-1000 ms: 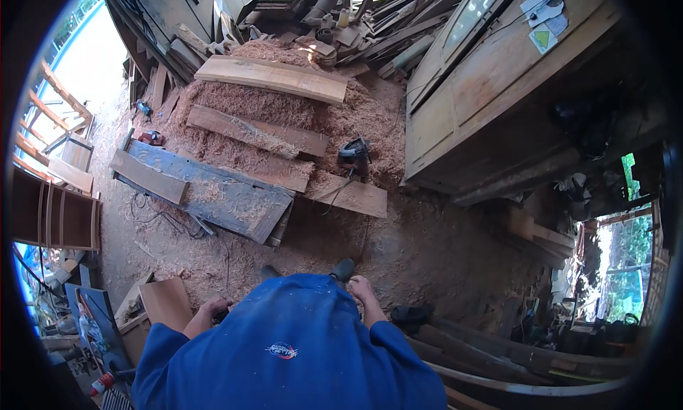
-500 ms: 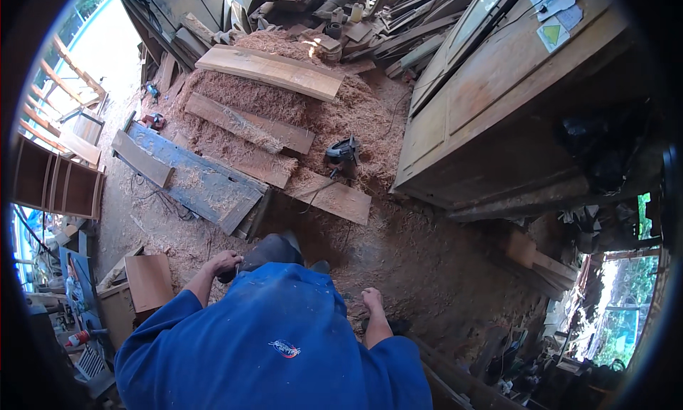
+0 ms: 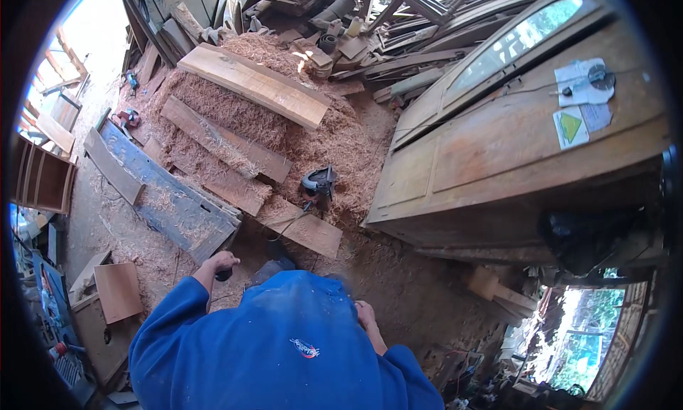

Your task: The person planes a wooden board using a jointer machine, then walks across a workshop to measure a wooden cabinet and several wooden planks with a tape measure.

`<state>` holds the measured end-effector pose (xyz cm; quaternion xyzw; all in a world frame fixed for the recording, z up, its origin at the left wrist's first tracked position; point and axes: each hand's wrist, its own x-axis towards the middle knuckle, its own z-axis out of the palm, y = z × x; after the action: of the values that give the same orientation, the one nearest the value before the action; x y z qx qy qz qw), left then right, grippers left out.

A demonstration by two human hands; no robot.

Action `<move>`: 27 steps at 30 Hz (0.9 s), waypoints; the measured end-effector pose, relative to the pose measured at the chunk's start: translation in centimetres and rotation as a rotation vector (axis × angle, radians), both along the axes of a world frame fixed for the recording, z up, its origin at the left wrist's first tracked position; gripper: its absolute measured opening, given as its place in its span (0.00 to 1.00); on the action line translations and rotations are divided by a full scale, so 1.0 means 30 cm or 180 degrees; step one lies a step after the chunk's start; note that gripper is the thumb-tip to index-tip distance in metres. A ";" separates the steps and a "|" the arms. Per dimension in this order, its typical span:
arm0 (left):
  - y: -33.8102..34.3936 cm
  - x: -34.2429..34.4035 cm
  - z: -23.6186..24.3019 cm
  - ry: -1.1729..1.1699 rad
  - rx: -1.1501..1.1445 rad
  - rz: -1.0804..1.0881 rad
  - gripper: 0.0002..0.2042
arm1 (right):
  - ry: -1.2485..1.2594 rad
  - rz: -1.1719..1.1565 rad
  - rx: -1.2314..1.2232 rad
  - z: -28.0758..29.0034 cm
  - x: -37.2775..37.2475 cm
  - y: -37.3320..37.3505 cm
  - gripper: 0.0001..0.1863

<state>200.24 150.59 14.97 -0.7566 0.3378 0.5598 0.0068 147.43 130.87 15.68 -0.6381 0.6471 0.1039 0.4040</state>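
Note:
Low in the view, my left hand (image 3: 223, 260) is closed, held out in front of my blue top near the end of a blue-painted bench. Something small and dark (image 3: 224, 275) shows just under its fingers; I cannot make out what it is. Close by my right side, my right hand (image 3: 366, 313) hangs with its fingers curled in, and nothing shows in it. A dark corded power tool (image 3: 318, 182) stands ahead on the shavings, by the end of a reddish board (image 3: 306, 227).
The blue-painted bench (image 3: 174, 214) has a loose plank on it. Beyond lie a thick pale plank (image 3: 252, 85) and more boards on heaped wood shavings (image 3: 235, 118). A large wooden cabinet (image 3: 491, 161) flanks the right. Scrap timber (image 3: 427, 47) is piled at the back.
The view has swung, so the boards and bench sit further left and the cabinet shows more of its top. My right hand has drawn in closer against my body.

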 end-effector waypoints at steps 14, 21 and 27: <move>-0.822 0.500 0.118 0.0056 -0.1882 0.2765 0.12 | -0.0900 -0.0086 -0.0343 0.349 0.663 -1.150 0.16; -1.369 0.796 0.181 -0.1032 -0.1938 0.2859 0.17 | -0.1456 0.0284 0.0558 0.075 1.191 -1.668 0.18; -1.955 1.175 -0.178 -0.2222 -0.1384 0.2072 0.26 | -0.1500 -0.0063 0.1587 -0.586 1.593 -2.225 0.18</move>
<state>235.49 91.93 9.64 -0.9479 0.1712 0.1645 -0.2127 195.22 64.13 -1.90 -0.5199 0.4968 0.1046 0.6870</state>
